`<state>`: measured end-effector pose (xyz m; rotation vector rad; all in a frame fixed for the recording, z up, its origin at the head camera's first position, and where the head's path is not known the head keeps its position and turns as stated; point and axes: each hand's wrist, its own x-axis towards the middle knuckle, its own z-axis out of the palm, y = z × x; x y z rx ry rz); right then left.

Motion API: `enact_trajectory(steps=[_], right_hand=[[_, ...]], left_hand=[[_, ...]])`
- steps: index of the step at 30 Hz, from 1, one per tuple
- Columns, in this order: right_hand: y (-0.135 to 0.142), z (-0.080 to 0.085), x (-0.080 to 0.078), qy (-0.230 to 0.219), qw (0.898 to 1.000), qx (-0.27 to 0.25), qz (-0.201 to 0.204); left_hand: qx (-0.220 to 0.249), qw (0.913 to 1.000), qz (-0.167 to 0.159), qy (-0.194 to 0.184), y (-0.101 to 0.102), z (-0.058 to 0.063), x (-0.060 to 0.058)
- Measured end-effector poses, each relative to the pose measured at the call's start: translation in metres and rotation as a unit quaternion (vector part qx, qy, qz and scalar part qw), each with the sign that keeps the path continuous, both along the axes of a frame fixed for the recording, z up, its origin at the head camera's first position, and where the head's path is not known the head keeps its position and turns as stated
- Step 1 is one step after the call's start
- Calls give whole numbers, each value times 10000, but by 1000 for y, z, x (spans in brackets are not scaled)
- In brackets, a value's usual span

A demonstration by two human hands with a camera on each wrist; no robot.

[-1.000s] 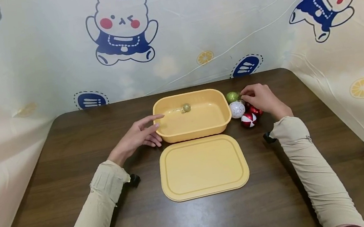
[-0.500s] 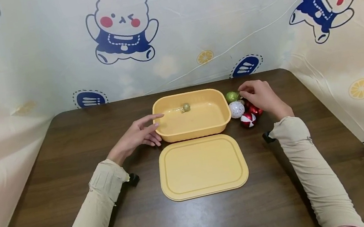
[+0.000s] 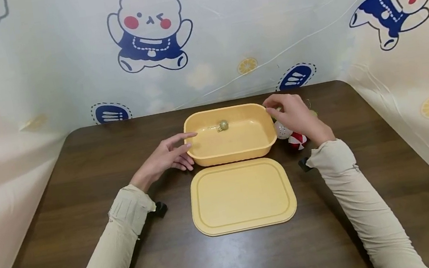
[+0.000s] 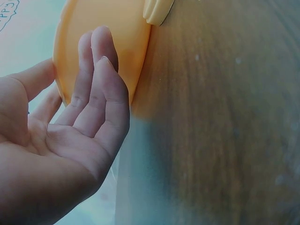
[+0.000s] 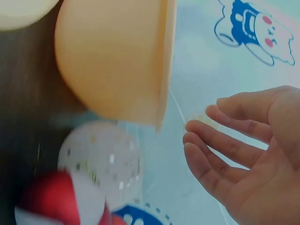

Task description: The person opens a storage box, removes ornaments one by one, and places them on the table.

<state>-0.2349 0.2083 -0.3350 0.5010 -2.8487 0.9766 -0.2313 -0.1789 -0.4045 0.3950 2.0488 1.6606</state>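
A yellow plastic box (image 3: 234,156) stands on the table, with a small gold glitter ball (image 3: 223,125) on its floor. My left hand (image 3: 166,159) is at the box's left end, index finger over the rim, fingers loosely bent and nothing held. My right hand (image 3: 294,116) hovers by the box's right rim. In the right wrist view its fingers are relaxed, with nothing visible between them. Beneath and beside it lie a white speckled ball (image 5: 101,161) and a red-and-white ball (image 3: 298,141). A bit of green ornament (image 3: 313,113) shows behind the hand; the rest is hidden.
The yellow lid (image 3: 243,196) lies flat in front of the box on the dark wooden table (image 3: 233,264). A printed cloth (image 3: 217,37) hangs close behind the table and at both sides.
My right hand has moved left from the ornaments to the box's right rim and now covers part of the pile. Green shows farther right than before. My left hand stays put; the view has shifted slightly.
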Motion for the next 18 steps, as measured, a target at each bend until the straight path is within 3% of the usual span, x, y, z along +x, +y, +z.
enact_trajectory(steps=[10, 18], right_hand=[[-40, -9, -11, 130, 9972, 85, 729], [-80, -28, -22, 266, 9911, 368, 1251]], left_hand=[[45, 10000, -11, 22, 0, -1, 0], [63, 10000, 16, -25, -1, -1, 0]])
